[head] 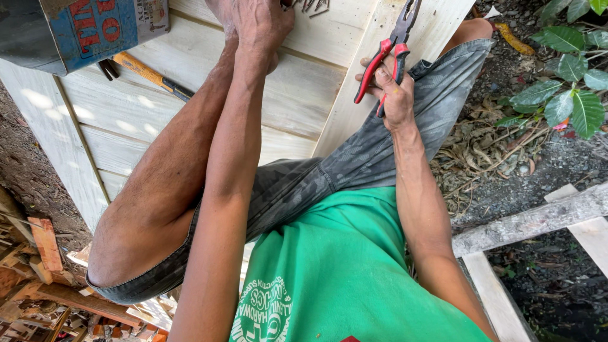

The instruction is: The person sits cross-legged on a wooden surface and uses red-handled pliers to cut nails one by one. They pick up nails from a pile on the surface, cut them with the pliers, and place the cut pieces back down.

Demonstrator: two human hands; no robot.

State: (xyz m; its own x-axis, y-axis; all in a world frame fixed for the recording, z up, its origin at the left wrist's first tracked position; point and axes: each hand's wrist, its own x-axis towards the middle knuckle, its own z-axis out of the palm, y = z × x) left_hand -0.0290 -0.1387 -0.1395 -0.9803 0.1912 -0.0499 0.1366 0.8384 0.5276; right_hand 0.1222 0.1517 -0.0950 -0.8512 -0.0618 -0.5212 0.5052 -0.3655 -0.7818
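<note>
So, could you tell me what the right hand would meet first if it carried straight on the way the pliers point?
The right hand holds red-handled pliers pointing up along the pale plank. Going straight on, it would probably just slide along that plank; nothing else shows before the frame edge, though depth is unclear.

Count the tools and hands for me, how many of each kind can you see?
Hands: 2, the left hand on the pale wooden boards and the right hand holding pliers
Red-handled pliers: 1
Hammer with orange handle: 1
Metal tin: 1
Total: 5
</note>
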